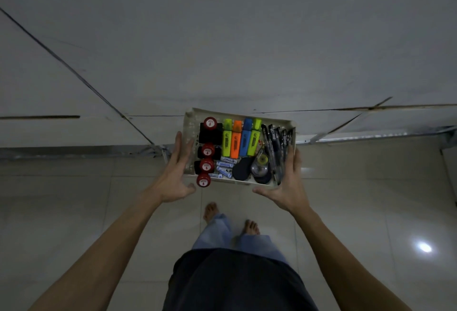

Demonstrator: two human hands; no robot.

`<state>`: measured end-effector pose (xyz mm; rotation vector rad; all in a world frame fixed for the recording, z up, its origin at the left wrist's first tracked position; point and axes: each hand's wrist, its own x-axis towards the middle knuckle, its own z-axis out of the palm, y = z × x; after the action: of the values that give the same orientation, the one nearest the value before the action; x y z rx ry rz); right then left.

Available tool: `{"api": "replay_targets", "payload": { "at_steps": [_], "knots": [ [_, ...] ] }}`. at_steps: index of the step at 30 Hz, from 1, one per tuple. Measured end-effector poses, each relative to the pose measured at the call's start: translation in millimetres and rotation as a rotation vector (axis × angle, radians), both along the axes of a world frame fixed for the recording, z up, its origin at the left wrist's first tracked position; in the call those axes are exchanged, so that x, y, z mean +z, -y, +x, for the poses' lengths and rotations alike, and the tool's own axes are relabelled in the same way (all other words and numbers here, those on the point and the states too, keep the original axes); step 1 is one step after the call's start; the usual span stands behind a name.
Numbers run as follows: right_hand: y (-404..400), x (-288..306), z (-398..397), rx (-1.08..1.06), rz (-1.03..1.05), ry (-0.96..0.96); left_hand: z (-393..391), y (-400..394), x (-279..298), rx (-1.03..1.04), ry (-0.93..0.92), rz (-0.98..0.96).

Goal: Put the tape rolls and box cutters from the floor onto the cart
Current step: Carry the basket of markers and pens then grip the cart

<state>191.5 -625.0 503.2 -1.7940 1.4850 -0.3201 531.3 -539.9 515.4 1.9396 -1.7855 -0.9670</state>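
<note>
A person standing barefoot on a pale tiled floor point(99, 224) holds a cream plastic tray point(189, 123) out in front of a grey wall, seen from a head-worn camera looking down. The left hand point(174, 174) lies flat against the tray's left side, its grip spread, fingers extended along the wall of the tray and thumb reaching toward the near corner. The right hand point(289, 184) cups the right near corner, fingers up the side and thumb running under the front edge, its grip likewise spread around the tray rather than pressed together. Inside the tray, four red-capped stamps point(207, 150) stand in a column at the left, the nearest one at the very front edge by the left thumb. Beside them lie four highlighters point(241, 140) in a row, yellow, orange, blue and yellow-green, touching side by side. Along the right wall rests a bundle of dark pens point(275, 145). Near the front sit small blue-and-white packets point(223, 168), a black oval item point(243, 168) and a clear tape dispenser point(259, 168) holding a small roll. The two bare feet point(252, 226) and pale trouser legs show below the tray. No cart, box cutters or loose tape rolls on the floor can be made out in this dim view.
</note>
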Motion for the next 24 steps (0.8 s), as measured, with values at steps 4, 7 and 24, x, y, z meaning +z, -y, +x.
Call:
{"api": "replay_targets", "payload": {
  "at_steps": [4,7,24],
  "knots": [
    [2.0,-5.0,5.3,-0.015,-0.069,-0.032,-7.5,2.1,-15.9,0.085,-0.011,-0.072],
    [6.0,-7.5,1.6,-0.01,-0.081,-0.024,-12.9,0.4,-28.6,0.174,-0.04,-0.086],
    [75.7,5.2,-12.3,0.201,-0.116,-0.09,-44.8,6.0,-44.6,0.277,0.072,-0.077]
  ]
}}
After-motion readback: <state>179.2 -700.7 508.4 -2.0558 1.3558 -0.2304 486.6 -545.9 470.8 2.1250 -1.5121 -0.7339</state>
